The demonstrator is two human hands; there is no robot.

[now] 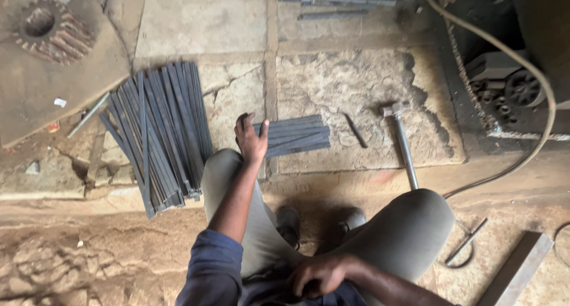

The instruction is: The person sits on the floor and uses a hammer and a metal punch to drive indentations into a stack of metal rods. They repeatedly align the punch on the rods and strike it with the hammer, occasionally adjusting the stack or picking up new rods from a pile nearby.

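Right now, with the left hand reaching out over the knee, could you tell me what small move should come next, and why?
Probably lower the left hand onto the near end of the short stack of flat metal strips and close the fingers on it. The open hand is at that end, while the right hand rests in the lap.

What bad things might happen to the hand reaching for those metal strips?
The left hand reaches the short metal strips; their cut ends may scratch fingers. The long strips lie loosely fanned by the knee and might slide. The hammer lies close to the feet, easy to trip on.
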